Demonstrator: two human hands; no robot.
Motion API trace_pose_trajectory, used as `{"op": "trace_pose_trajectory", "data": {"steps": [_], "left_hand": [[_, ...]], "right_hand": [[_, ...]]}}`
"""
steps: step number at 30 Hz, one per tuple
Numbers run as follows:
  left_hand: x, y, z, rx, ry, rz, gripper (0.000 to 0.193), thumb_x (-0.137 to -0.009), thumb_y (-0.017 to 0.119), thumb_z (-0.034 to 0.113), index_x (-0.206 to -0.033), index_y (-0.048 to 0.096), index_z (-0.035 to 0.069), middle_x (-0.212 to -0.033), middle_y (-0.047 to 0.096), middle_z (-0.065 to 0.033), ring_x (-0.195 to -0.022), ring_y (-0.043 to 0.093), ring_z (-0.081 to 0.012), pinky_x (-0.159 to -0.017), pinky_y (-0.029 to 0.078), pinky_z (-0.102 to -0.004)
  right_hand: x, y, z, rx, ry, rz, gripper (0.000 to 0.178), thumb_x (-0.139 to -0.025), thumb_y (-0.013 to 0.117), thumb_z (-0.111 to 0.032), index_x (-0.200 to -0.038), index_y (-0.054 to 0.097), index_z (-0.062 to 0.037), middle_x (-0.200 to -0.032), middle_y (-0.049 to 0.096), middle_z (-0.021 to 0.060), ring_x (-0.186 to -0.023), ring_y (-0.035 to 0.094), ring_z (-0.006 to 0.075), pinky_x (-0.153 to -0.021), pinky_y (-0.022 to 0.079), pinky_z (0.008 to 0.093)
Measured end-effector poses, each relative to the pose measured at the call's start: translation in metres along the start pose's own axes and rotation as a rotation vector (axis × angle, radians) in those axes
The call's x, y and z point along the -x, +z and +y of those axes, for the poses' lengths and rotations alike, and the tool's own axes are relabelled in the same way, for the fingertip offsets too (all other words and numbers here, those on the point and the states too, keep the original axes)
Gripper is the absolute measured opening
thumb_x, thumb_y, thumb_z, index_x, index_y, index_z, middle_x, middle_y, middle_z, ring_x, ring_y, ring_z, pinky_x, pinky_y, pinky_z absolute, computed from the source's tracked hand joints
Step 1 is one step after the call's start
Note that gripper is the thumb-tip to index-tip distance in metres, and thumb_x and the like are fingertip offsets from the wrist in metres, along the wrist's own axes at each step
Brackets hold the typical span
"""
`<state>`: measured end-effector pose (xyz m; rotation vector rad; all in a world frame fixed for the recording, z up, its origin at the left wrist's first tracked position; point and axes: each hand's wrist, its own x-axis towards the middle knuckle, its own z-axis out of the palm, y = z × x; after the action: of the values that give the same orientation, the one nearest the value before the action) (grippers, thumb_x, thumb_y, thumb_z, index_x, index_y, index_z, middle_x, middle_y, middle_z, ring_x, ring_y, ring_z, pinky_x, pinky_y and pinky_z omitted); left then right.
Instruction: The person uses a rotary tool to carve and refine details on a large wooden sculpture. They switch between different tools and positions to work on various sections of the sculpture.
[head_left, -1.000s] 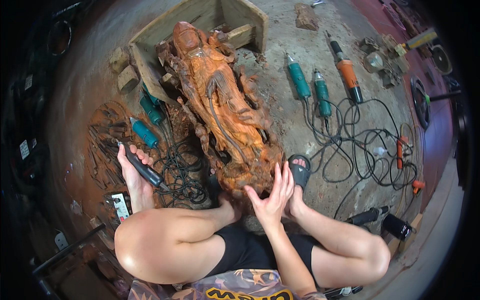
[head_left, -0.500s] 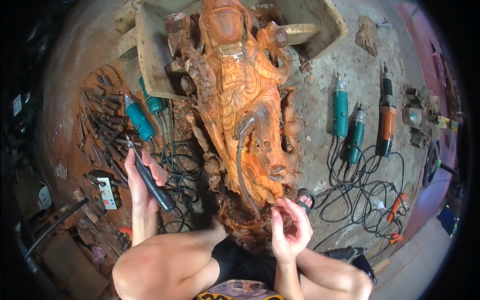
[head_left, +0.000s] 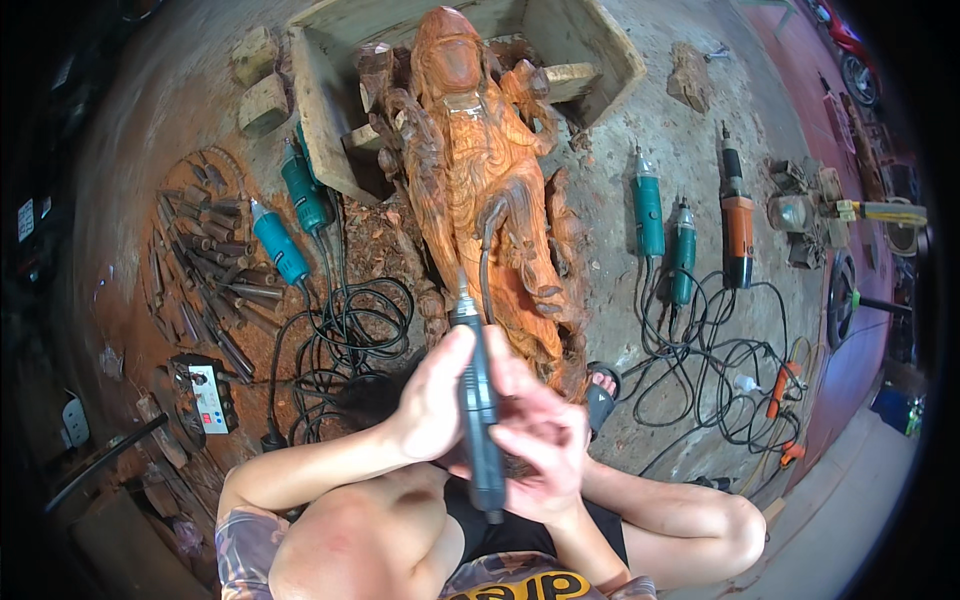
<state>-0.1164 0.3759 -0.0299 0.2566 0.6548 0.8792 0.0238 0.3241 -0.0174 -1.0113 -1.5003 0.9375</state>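
A black pen-like rotary handpiece (head_left: 480, 400) with a silver tip stands nearly upright in front of my body, its tip pointing away from me. My left hand (head_left: 432, 400) wraps its left side, fingers partly hidden behind the tool. My right hand (head_left: 540, 440) closes on it from the right, somewhat smeared by motion. Just beyond lies a large carved wooden figure (head_left: 500, 160), orange-brown, with a robed body and a hooded head. The handpiece overlaps the figure's lower part in view; whether the tip touches the wood, I cannot tell.
The figure's head end rests in a wooden trough (head_left: 325, 120). Several carving bits (head_left: 215, 240) lie at left near a teal grinder (head_left: 280, 243) and a control box (head_left: 209, 398). At right are another teal grinder (head_left: 649, 210), an orange grinder (head_left: 738, 235) and tangled black cables (head_left: 690, 390).
My left hand has brought the handpiece from the left to the middle, and my right hand has moved onto it. The view has shifted, showing more of the figure's head.
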Motion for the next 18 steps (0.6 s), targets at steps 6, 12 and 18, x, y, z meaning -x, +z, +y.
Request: {"op": "trace_pose_trajectory", "data": {"steps": [6,12,18], "left_hand": [[-0.014,0.02,-0.014,-0.158,-0.109,-0.394,0.076,-0.103,0.023,0.064,-0.127,0.056,-0.001,-0.145,0.046,-0.0309,-0.139,0.043,-0.0382,-0.114,0.034,-0.0507],[-0.021,0.007,0.006,-0.459,-0.105,-0.354,0.071,-0.106,0.025,0.055,-0.126,0.057,-0.005,-0.137,0.056,-0.0261,-0.13,0.052,-0.0349,-0.113,0.036,-0.0465],[-0.015,-0.009,0.013,-0.384,-0.128,-0.267,0.069,-0.105,0.027,0.054,-0.118,0.058,-0.006,-0.126,0.062,-0.0285,-0.132,0.049,-0.0399,-0.113,0.034,-0.0531]], "right_hand": [[0.018,0.0,-0.011,0.517,-0.009,0.152,0.064,-0.077,0.082,-0.052,-0.115,0.055,-0.0083,-0.114,0.039,0.0143,-0.095,0.053,0.0252,-0.085,0.049,0.0402],[0.009,0.011,0.004,0.494,0.001,0.148,0.058,-0.09,0.069,-0.032,-0.129,0.053,0.0077,-0.129,0.054,0.0419,-0.118,0.06,0.0478,-0.095,0.052,0.0502],[-0.009,0.018,0.01,0.381,0.002,0.139,0.044,-0.079,0.075,-0.011,-0.117,0.065,0.0084,-0.122,0.062,0.0357,-0.102,0.07,0.0407,-0.087,0.058,0.0408]]}}
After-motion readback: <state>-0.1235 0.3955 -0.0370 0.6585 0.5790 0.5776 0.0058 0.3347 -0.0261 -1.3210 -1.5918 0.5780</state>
